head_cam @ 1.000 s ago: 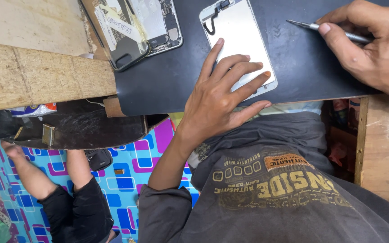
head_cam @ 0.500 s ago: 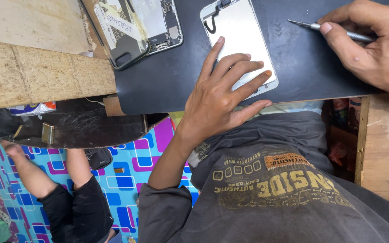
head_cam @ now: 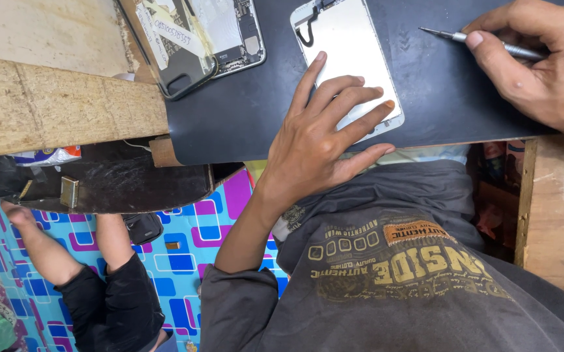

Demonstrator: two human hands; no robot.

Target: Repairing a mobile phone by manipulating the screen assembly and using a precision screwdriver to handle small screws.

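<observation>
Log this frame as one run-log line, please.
left hand: flat on white phone screen panel | right hand: holds thin screwdriver, tip above black mat | opened phone body at mat's far corner

Grey printed T-shirt (head_cam: pixel 393 261), short sleeves, bare forearms.
</observation>
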